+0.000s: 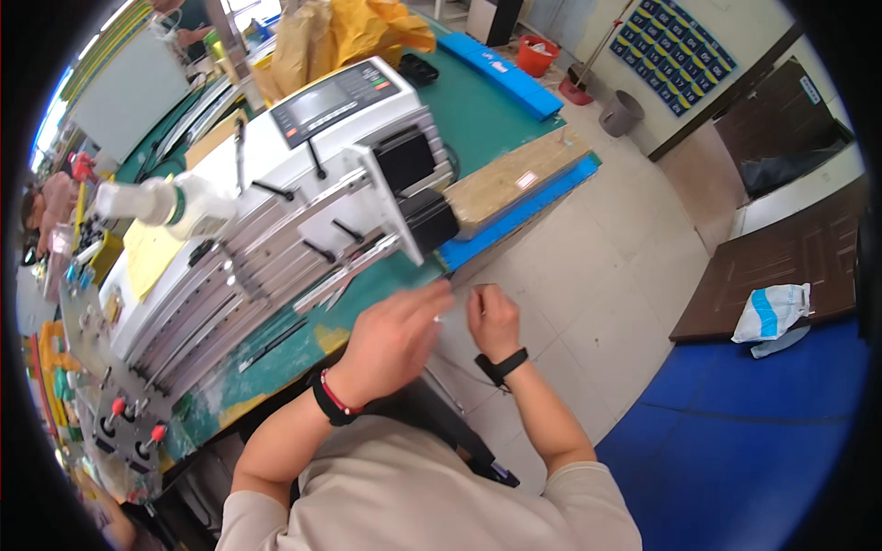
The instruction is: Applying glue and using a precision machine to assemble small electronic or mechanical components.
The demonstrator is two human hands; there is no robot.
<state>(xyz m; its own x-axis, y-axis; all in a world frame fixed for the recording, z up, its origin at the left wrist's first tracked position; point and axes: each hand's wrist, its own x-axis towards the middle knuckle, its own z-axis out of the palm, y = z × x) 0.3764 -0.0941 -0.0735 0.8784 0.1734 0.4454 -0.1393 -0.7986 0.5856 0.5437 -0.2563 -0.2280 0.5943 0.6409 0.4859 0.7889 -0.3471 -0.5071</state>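
My left hand [390, 338], with dark and red bands at its wrist, hangs over the front edge of the green bench. Its fingers are bent together and blurred; a tiny pale spot shows by the fingertips, too small to name. Close on its right, apart from it, my right hand [494, 321] has its fingers curled in, and what they hold, if anything, is hidden. A black band [503, 365] circles that wrist. Beyond both hands lies a long white machine [216, 156] with metal rails, black levers and a keypad panel [333, 99]. A white plastic bottle [188, 207] leans on it.
A black slim tool [273, 345] lies on the green bench top [207, 404] before the machine. A wooden board [514, 174] rests on a blue beam at the bench's right. Red-knobbed levers [118, 407] stand at left. A brown door panel [781, 253] lies right.
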